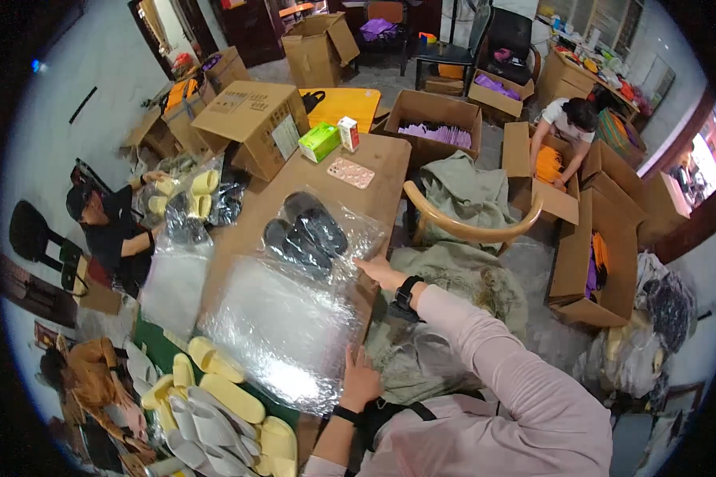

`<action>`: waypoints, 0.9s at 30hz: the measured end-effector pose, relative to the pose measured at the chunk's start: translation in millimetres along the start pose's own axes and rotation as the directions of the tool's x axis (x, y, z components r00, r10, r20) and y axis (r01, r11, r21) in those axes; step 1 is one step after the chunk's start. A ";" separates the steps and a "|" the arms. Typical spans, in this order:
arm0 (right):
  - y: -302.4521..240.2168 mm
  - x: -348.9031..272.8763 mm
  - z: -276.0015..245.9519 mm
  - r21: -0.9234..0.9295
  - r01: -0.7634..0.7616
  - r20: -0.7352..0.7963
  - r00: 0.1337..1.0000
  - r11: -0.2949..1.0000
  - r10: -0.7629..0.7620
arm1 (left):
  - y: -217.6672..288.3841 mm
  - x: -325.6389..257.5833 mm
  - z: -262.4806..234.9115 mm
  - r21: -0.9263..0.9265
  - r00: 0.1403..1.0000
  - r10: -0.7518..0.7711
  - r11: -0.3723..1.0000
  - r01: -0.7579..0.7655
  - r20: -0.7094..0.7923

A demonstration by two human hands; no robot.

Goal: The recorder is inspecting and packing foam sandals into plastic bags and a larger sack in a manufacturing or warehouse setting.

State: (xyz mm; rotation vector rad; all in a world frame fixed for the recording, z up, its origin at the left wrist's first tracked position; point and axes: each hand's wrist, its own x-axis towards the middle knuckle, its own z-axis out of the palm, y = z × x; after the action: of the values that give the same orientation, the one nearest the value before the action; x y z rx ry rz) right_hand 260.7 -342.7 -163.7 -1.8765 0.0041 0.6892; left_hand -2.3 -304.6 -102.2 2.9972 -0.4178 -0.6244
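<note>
A pair of black slippers [306, 230] lies inside a clear plastic bag [366, 226] on the brown table. My right hand [382, 273] is at the bag's near right edge, its fingers closed on the plastic. Nearer to me is a stack of flat clear bags [282, 330], shiny with glare. My left hand [360, 381] rests at the right edge of that stack, fingers stretched out and nothing visible in them.
Yellow slippers [231, 397] and grey slippers [203, 425] are heaped at the near left. A tissue box [320, 141], a phone [350, 172] and a carton [250, 123] sit at the far end. One person [107, 230] works at left, another [565, 127] at far right among boxes.
</note>
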 end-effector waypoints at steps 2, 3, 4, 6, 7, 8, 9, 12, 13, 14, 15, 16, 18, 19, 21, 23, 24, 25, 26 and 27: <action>-7.5 6.5 15.7 0.193 -0.380 0.134 0.923 0.904 0.360 | -5.2 -4.8 7.6 -0.005 0.995 -0.102 0.995 0.102 -0.014; -6.3 14.2 21.7 0.209 -0.370 0.121 0.928 0.905 0.352 | -9.7 -8.0 12.3 0.010 0.996 -0.088 0.996 0.088 -0.022; 1.1 24.7 28.9 0.290 -0.330 0.174 0.941 0.898 0.290 | -13.1 -10.4 15.4 -0.061 0.992 -0.093 0.994 0.089 -0.080; 31.8 56.5 36.9 -0.124 0.410 0.048 0.912 0.904 -0.408 | -16.7 -14.2 13.4 -0.133 0.995 -0.037 0.991 0.025 -0.091; 46.8 71.6 36.5 -0.607 0.743 0.227 0.502 0.282 -0.834 | -17.8 -11.2 15.2 -0.119 0.995 0.018 0.992 -0.030 -0.102; 41.2 77.9 36.5 -0.035 0.583 -0.136 0.802 0.812 -0.582 | -15.5 -4.4 19.3 -0.156 0.987 0.140 0.976 -0.150 -0.075; 30.3 87.2 26.7 0.657 0.222 -0.203 0.972 0.721 -0.116 | -9.7 4.8 20.1 -0.190 0.961 0.273 0.942 -0.277 -0.049; -63.7 70.6 33.1 0.368 0.478 -0.369 0.862 0.798 -0.346 | -15.9 -11.0 27.5 -0.265 0.986 0.152 0.956 -0.128 0.072; -83.8 69.0 11.7 0.356 0.504 -0.361 0.851 0.787 -0.382 | -13.0 -6.5 23.1 -0.288 0.987 0.043 0.958 0.003 0.153; -110.0 54.9 8.4 0.118 0.618 -0.380 0.751 0.777 -0.540 | -17.6 -8.5 18.6 -0.349 0.974 -0.014 0.932 0.094 0.226; -139.0 34.1 15.3 -0.119 0.695 -0.340 0.643 0.710 -0.686 | -26.5 -11.7 28.5 -0.339 0.974 -0.018 0.936 0.097 0.226; -153.8 16.5 12.1 -0.125 0.759 -0.282 0.590 0.639 -0.757 | -33.3 -9.6 45.6 -0.356 0.958 -0.109 0.912 0.203 0.265; -168.4 -20.5 -13.7 -0.160 0.839 -0.193 0.489 0.519 -0.850 | -31.5 5.3 42.1 -0.305 0.930 -0.182 0.909 0.284 0.321; -173.2 -44.0 -25.8 -0.181 0.863 -0.152 0.449 0.471 -0.881 | -34.4 14.2 48.6 -0.292 0.938 -0.153 0.924 0.248 0.312; -184.3 -104.6 -46.1 -0.143 0.890 -0.238 0.393 0.432 -0.888 | -46.3 27.3 68.8 -0.335 0.943 -0.068 0.924 0.183 0.327; -177.5 -141.0 -77.6 -0.112 0.900 -0.158 0.402 0.421 -0.902 | -45.9 42.4 65.2 -0.257 0.956 -0.049 0.958 0.127 0.288; -173.8 -158.4 -93.5 -0.133 0.896 -0.178 0.400 0.425 -0.899 | -45.9 48.8 62.9 -0.192 0.966 -0.060 0.975 0.111 0.252; -169.3 -178.2 -113.0 0.046 0.850 -0.113 0.526 0.525 -0.843 | -43.7 55.3 60.3 -0.180 0.969 -0.028 0.981 0.074 0.247; -162.3 -192.1 -126.5 0.227 0.760 -0.021 0.629 0.609 -0.777 | -43.1 58.5 59.5 -0.205 0.978 -0.064 0.973 0.105 0.200; -152.6 -199.5 -137.4 0.212 0.764 -0.043 0.631 0.610 -0.775 | -43.1 62.5 59.7 -0.233 0.983 -0.101 0.963 0.135 0.153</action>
State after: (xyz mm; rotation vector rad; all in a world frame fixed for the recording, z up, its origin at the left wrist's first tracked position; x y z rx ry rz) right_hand 205.7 -458.8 92.2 -1.4387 -0.7168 0.1090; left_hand 39.9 -279.9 -185.6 2.7698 -0.1541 -0.8338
